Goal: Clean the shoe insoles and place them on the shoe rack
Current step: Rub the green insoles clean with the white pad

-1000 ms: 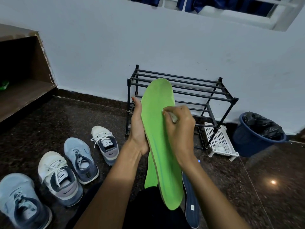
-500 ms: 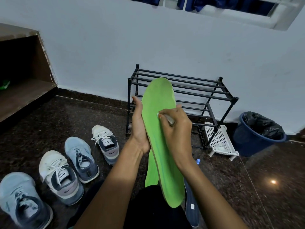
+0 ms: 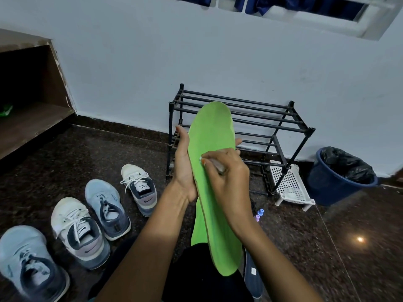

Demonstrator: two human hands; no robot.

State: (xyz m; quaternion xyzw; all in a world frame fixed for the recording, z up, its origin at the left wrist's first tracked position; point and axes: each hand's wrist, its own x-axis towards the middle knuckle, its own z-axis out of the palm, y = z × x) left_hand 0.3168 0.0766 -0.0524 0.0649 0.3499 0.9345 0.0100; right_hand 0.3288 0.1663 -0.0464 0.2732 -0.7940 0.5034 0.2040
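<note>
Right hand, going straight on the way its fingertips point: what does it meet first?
The long green foam insole: the right hand presses a small whitish tool against it, with the left hand probably behind.

left hand (image 3: 185, 171): forearm raised, palm grips flat green foam insole (image 3: 212, 136) | right hand (image 3: 229, 184): fingers curled, pinches thin grey tool (image 3: 218, 167)

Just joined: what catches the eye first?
A bright green insole is held up at centre, the left hand gripping its edge, the right hand pressing a small pale tool to its face. The black shoe rack stands behind it; four sneakers sit on the floor at left.
</note>
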